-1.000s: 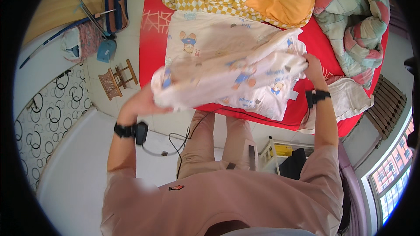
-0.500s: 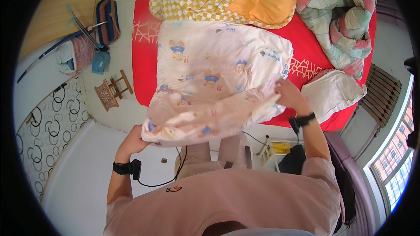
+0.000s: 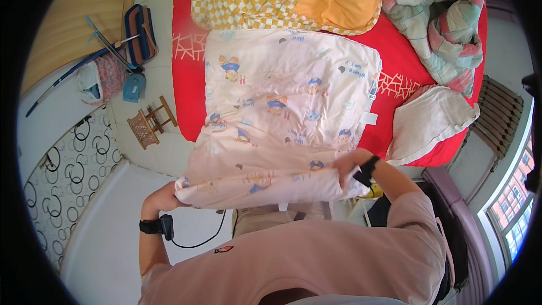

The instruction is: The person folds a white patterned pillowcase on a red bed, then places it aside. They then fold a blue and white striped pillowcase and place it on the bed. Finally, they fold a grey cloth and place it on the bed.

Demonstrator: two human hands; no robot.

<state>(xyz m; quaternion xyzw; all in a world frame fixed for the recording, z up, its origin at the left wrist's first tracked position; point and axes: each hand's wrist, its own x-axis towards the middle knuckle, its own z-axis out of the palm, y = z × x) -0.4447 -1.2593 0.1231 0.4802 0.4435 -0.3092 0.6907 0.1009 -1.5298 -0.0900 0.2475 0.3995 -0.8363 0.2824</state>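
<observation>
A red sheet (image 3: 189, 101) lay on the bed, and a thin, pale pink cover (image 3: 259, 85) hung over its near side.
Half a second before, the cover's near end was loose and wavy; now it was straighter and nearer the person's body, and the right hand (image 3: 351, 167) had come nearer too. The left hand (image 3: 162, 196) gripped the near left corner, and the right hand curled its fingers over the near right end. The cover was soft and wrinkly with little bears, and a square white tag (image 3: 368, 118) now showed on its right edge. Far off lay a yellow checked blanket (image 3: 243, 5), and far right, a puffy plaid quilt (image 3: 415, 14).
</observation>
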